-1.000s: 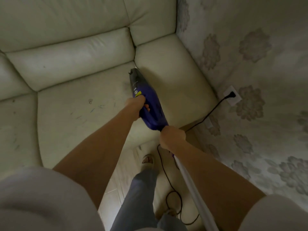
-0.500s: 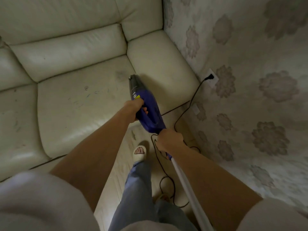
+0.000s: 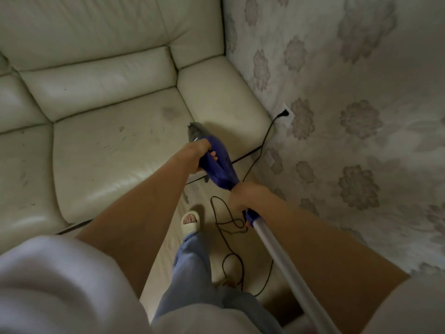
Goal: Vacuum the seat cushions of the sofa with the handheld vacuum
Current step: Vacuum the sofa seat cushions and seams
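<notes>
A blue handheld vacuum (image 3: 222, 168) with a dark grey nozzle (image 3: 194, 132) lies over the front right corner of the cream leather seat cushion (image 3: 115, 162). My left hand (image 3: 198, 153) grips the vacuum's body just behind the nozzle. My right hand (image 3: 242, 198) holds its rear end, where a silver tube (image 3: 286, 266) runs back toward me. The cushion bears dark scuffs and specks (image 3: 137, 135). The nozzle tip sits near the seam with the armrest cushion (image 3: 221, 97).
A black cord (image 3: 263, 143) runs from the wall socket (image 3: 285, 114) down to loops on the pale floor (image 3: 231, 222). The flowered wall (image 3: 349, 116) stands close on the right. My foot in a white slipper (image 3: 191, 221) is beside the sofa front.
The vacuum has slid back toward the front edge of the seat cushion, away from the backrest. Both hands came back with it, and my view has drawn back from the sofa.
</notes>
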Demonstrator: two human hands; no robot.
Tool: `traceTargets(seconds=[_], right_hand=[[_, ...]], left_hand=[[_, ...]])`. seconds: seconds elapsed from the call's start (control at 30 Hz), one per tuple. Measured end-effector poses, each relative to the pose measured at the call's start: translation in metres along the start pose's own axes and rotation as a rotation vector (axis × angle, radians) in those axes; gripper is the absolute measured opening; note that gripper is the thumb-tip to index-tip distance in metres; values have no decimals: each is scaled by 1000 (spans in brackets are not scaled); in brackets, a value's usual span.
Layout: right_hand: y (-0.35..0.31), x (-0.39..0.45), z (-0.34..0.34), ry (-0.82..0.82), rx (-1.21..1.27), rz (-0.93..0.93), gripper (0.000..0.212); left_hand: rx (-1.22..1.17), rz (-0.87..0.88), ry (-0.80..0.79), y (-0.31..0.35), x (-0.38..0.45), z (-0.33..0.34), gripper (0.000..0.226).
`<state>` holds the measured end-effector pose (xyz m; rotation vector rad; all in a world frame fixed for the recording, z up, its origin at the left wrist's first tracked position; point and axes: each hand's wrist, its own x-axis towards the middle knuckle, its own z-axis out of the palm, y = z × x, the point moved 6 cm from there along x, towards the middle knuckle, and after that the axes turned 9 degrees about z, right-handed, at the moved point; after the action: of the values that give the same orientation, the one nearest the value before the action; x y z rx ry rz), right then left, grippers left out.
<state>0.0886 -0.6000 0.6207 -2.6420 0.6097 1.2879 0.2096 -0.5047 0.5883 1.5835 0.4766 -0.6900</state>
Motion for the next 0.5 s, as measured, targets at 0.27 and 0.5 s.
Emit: traceTargets(seconds=[0.27,0.5], right_hand=[[-4,-10,-13,14,11,2,14],[-10,20,3,68,101,-19,12]], left_hand=[[16,-24,-9,11,-7,-4,9],[41,18,53,3,27,1,30]])
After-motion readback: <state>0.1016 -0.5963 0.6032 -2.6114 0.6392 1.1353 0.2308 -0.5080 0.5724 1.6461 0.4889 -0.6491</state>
